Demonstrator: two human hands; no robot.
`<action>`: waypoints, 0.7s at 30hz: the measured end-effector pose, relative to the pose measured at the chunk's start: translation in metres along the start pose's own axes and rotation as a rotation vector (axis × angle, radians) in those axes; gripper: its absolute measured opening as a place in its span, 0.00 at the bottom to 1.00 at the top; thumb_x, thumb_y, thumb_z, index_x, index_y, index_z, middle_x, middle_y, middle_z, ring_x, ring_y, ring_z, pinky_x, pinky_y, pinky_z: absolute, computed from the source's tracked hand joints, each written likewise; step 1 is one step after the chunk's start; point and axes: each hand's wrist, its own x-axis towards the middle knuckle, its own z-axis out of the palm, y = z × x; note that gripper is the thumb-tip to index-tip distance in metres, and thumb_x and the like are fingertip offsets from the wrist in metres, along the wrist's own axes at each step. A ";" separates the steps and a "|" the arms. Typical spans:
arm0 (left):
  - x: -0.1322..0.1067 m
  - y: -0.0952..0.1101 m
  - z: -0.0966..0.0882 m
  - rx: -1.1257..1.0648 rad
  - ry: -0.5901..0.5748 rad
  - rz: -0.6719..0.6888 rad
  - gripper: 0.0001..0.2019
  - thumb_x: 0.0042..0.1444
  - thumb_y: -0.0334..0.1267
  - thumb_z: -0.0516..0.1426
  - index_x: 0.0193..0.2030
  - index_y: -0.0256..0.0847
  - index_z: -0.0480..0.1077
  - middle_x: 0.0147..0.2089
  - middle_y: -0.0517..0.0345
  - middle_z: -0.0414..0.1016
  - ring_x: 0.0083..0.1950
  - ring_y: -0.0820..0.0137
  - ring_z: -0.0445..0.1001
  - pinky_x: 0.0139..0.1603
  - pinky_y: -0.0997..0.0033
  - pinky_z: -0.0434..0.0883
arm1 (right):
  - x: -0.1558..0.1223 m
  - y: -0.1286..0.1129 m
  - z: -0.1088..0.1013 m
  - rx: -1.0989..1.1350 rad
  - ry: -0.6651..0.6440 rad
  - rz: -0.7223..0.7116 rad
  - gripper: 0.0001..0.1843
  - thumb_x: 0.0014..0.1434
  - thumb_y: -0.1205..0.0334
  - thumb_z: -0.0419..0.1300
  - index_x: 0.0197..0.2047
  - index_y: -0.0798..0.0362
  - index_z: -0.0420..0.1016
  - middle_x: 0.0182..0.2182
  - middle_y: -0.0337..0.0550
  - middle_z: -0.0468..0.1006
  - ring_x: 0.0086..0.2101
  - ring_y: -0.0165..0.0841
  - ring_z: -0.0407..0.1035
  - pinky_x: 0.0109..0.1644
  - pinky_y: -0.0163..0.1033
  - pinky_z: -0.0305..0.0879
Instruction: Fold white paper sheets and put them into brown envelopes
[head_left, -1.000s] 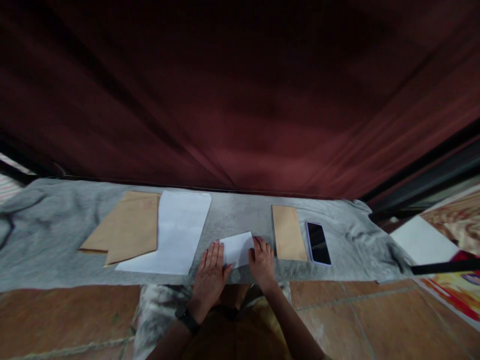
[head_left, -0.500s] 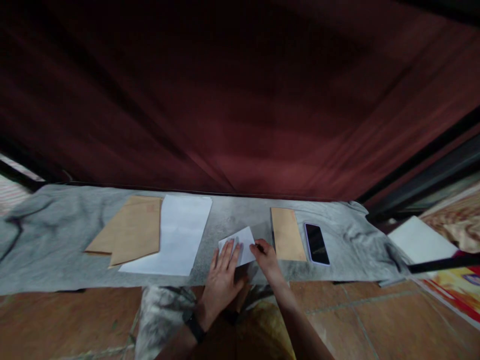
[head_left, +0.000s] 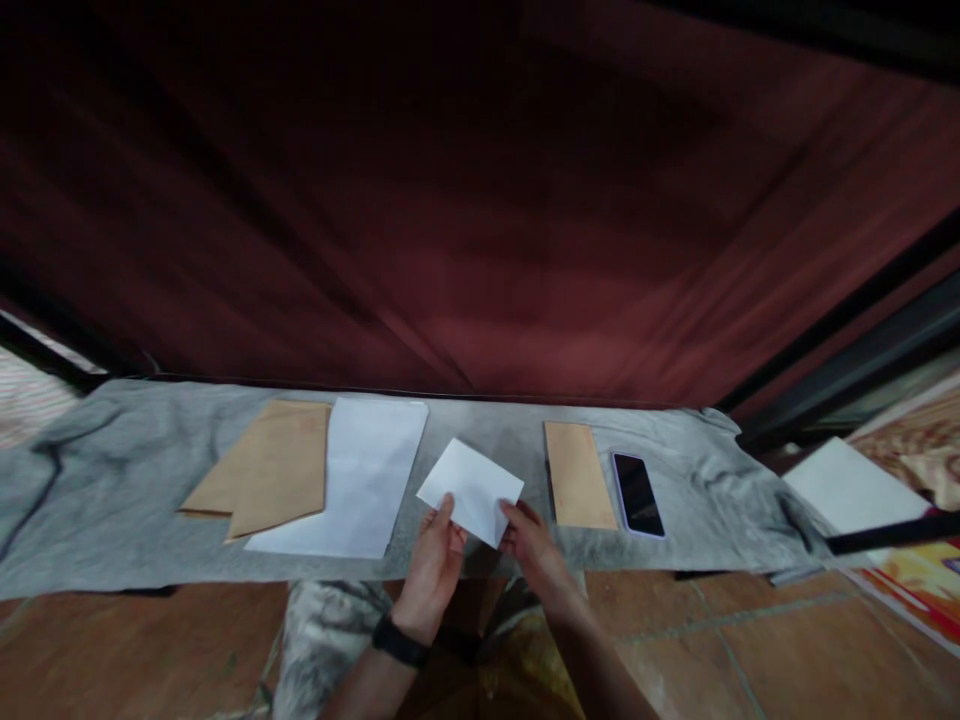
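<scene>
1. The small white paper [head_left: 474, 478] was in front of the person, over the middle of the grey cloth [head_left: 112, 480], between the white sheets [head_left: 373, 475] and the single brown envelope [head_left: 580, 476].
2. The left hand [head_left: 433, 562] pinched its lower left edge, thumb on top and fingers curled beneath.
3. The right hand [head_left: 534, 550] pinched the short right edge, thumb likewise on top.
4. To handle it well, light, even pressure from both thumbs seemed best; squeezing harder could have bowed or creased the face between them.
5. The paper was turned at a slant to the person, so keeping both hands at one height looked useful for holding it flat and its layers, if folded, in line.
6. The white sheets lay partly under the brown envelopes [head_left: 289, 465], and the phone [head_left: 637, 495] lay beyond the single brown envelope; all were clear of the hands.
7. The paper's underside was hidden, as were most of the right fingers, so how firmly they pressed could not be told.
8. Whether it was folded, and into how many layers, was too small to make out; nor could any gap beneath it be judged surely.
9. At the right border, a printed item [head_left: 919, 590] was cut off, its words unreadable.
</scene>
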 end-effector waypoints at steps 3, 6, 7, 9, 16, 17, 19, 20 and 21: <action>0.004 -0.005 -0.012 0.022 0.039 -0.078 0.14 0.51 0.41 0.66 0.43 0.40 0.72 0.46 0.51 0.82 0.42 0.65 0.81 0.42 0.66 0.77 | -0.007 0.006 -0.001 0.036 -0.011 0.019 0.27 0.40 0.46 0.75 0.41 0.52 0.80 0.34 0.44 0.83 0.31 0.39 0.76 0.30 0.39 0.71; 0.013 0.002 -0.025 0.188 0.117 -0.081 0.16 0.47 0.42 0.67 0.41 0.39 0.73 0.40 0.52 0.82 0.37 0.66 0.80 0.38 0.67 0.75 | -0.009 0.005 -0.006 0.070 -0.044 0.062 0.26 0.41 0.48 0.76 0.40 0.53 0.80 0.34 0.43 0.83 0.32 0.37 0.77 0.34 0.39 0.73; 0.016 0.006 -0.028 0.273 0.103 -0.074 0.17 0.46 0.44 0.68 0.40 0.38 0.74 0.38 0.52 0.82 0.36 0.65 0.79 0.37 0.67 0.74 | -0.009 0.005 -0.009 0.082 -0.032 0.078 0.25 0.41 0.48 0.76 0.40 0.53 0.80 0.33 0.43 0.83 0.32 0.37 0.77 0.33 0.38 0.72; 0.021 0.017 -0.031 0.467 -0.007 -0.055 0.18 0.43 0.46 0.69 0.38 0.37 0.76 0.35 0.52 0.82 0.35 0.64 0.78 0.35 0.67 0.73 | -0.009 0.003 -0.013 0.083 -0.001 0.102 0.25 0.40 0.49 0.76 0.39 0.53 0.80 0.31 0.41 0.82 0.30 0.35 0.76 0.31 0.36 0.70; 0.022 0.036 -0.025 0.727 -0.133 0.048 0.18 0.45 0.52 0.67 0.37 0.40 0.78 0.33 0.56 0.80 0.34 0.65 0.76 0.33 0.70 0.70 | -0.002 0.010 -0.013 0.091 -0.042 0.078 0.27 0.40 0.48 0.77 0.40 0.55 0.80 0.34 0.46 0.84 0.31 0.38 0.78 0.35 0.41 0.74; 0.021 0.035 -0.027 0.698 -0.077 0.047 0.20 0.44 0.53 0.67 0.38 0.40 0.78 0.35 0.56 0.80 0.36 0.65 0.76 0.34 0.70 0.70 | 0.001 0.012 -0.011 0.134 0.009 0.045 0.27 0.40 0.48 0.77 0.40 0.54 0.80 0.35 0.47 0.84 0.33 0.39 0.79 0.37 0.42 0.74; 0.019 0.030 -0.033 0.630 -0.009 -0.015 0.23 0.40 0.52 0.69 0.41 0.40 0.77 0.38 0.54 0.80 0.38 0.64 0.77 0.36 0.69 0.71 | 0.005 0.018 -0.007 0.192 0.091 -0.003 0.28 0.40 0.48 0.77 0.40 0.53 0.79 0.38 0.48 0.84 0.37 0.41 0.79 0.40 0.43 0.75; 0.019 0.027 -0.037 0.588 0.001 -0.057 0.25 0.38 0.52 0.70 0.42 0.40 0.77 0.40 0.53 0.81 0.39 0.63 0.78 0.37 0.68 0.72 | 0.008 0.021 -0.006 0.201 0.114 -0.014 0.28 0.40 0.47 0.77 0.40 0.53 0.78 0.39 0.49 0.84 0.38 0.42 0.79 0.41 0.44 0.75; 0.019 0.023 -0.041 0.548 0.001 -0.089 0.26 0.37 0.51 0.70 0.43 0.40 0.76 0.40 0.53 0.81 0.40 0.63 0.78 0.38 0.67 0.73 | 0.009 0.024 -0.004 0.197 0.125 -0.016 0.27 0.40 0.47 0.77 0.40 0.53 0.78 0.39 0.49 0.84 0.38 0.42 0.79 0.41 0.44 0.75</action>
